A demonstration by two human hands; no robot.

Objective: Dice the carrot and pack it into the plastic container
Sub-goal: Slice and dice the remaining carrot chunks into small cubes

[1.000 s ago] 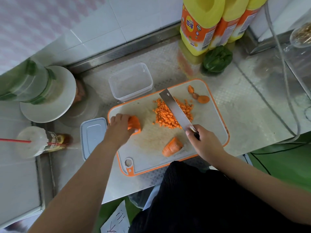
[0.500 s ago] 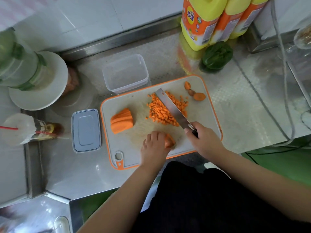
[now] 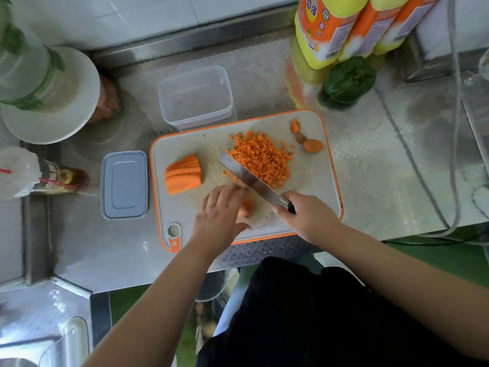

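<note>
A white cutting board [image 3: 312, 181] with an orange rim lies on the steel counter. On it sit a pile of diced carrot [image 3: 262, 157], a stack of carrot slabs [image 3: 183, 177] at the left, and carrot ends [image 3: 307, 139] at the far right. My left hand [image 3: 221, 215] holds a carrot piece [image 3: 248, 206] down on the board's near side, fingers curled over it. My right hand [image 3: 307, 215] grips the handle of a knife [image 3: 248, 178], its blade slanting up-left beside the dice. The clear plastic container [image 3: 195, 98] stands empty behind the board.
A grey lid [image 3: 124, 185] lies left of the board. Yellow bottles [image 3: 344, 25] and a green pepper [image 3: 349, 79] stand at the back right. A white plate [image 3: 79, 107] under a green-striped jar, and a cup with a straw [image 3: 18, 172], are at the left. Cables [image 3: 423, 181] run at the right.
My left hand left the carrot slabs at the board's left and moved to the carrot piece at the near side, now holding it under the knife. The knife blade shifted toward that piece.
</note>
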